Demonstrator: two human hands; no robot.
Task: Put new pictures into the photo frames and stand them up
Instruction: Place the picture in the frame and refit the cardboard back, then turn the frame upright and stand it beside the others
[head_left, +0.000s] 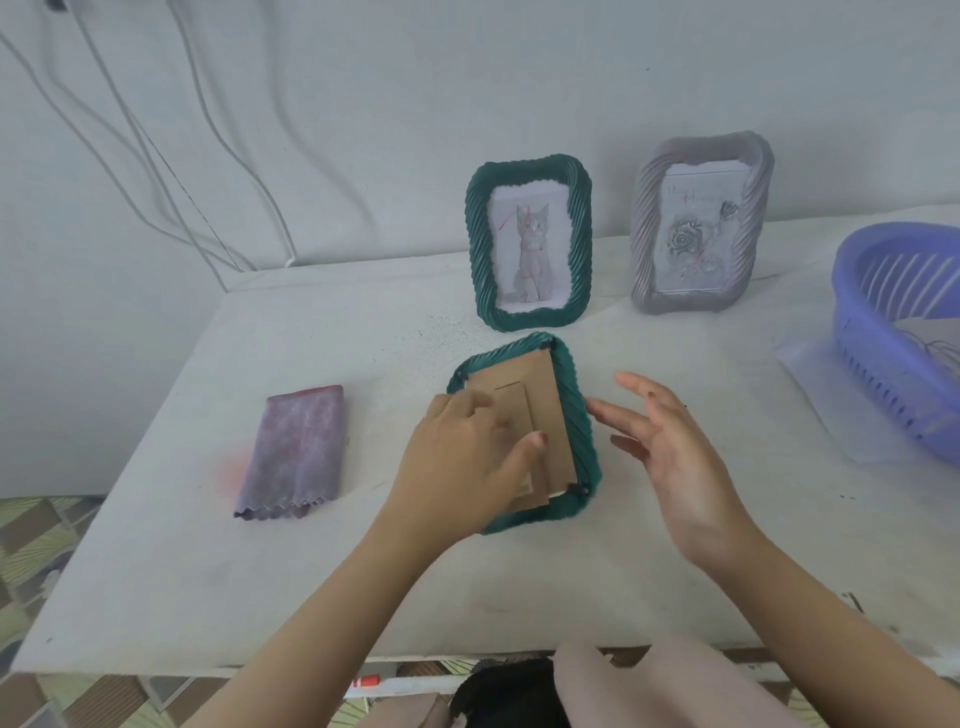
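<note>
A green frame (574, 410) lies face down in the middle of the table, its brown cardboard back (545, 395) up. My left hand (462, 457) rests flat on that back, thumb out to the right. My right hand (670, 447) hovers open just right of the frame, fingers spread, holding nothing. Behind, a second green frame (530, 241) stands upright with a cat picture. A grey frame (698, 223) with a rose picture stands to its right.
A folded purple cloth (296, 452) lies left of the frame. A blue plastic basket (883, 332) sits at the table's right edge on a white sheet. White cables (156, 156) hang down the wall at the left. The white table (260, 571) ends close to me.
</note>
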